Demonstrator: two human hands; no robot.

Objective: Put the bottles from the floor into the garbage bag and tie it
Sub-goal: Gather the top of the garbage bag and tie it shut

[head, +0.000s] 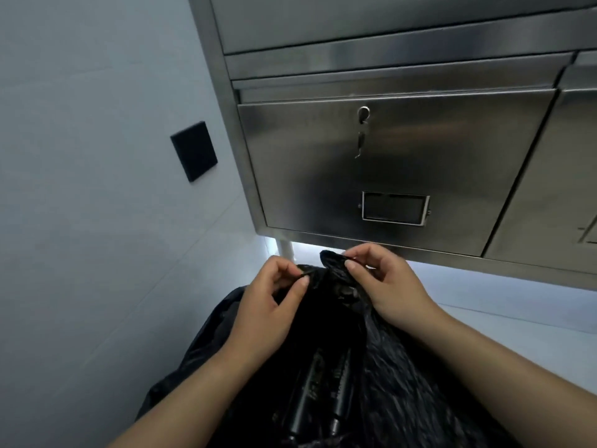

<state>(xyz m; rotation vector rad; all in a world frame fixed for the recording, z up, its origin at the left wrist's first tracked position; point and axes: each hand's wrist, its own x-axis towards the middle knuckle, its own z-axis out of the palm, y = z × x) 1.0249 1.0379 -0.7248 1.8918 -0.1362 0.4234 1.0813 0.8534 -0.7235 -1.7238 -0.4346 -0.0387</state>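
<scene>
View: the camera looked down from the person's head at two bare forearms reaching forward over a black garbage bag (403,383), close to a wall and a metal cabinet.

Left hand: the left hand (271,305) was curled, with thumb and forefinger pressed together on a small fold of the bag's upper edge.

Right hand: the right hand (384,286) was also curled, its thumb and fingers pinching a bunched flap of the black plastic, held a little higher than the left hand's piece.

Garbage bag: it sat low in the middle of the view, between and beneath both forearms, its crinkled black plastic spreading toward the bottom edge. The two pinched pieces stood near each other at the top of the bag; no finished knot could be made out.

Bottles: two dark bottles (310,392) lay side by side inside the bag, below the hands, their necks pointing toward the camera. Their labels were too dim to read.

Cabinet: a stainless steel cabinet (452,163) filled the upper right, just beyond the hands. Its door carried a key (362,137) hanging from the lock and a small framed label holder (394,207) below it.

Wall: a pale wall (80,156) took up the left side, with a black rectangular plate (193,151) fixed to it.

Floor: a light floor (517,305) showed under the cabinet and to the right of the bag.
</scene>
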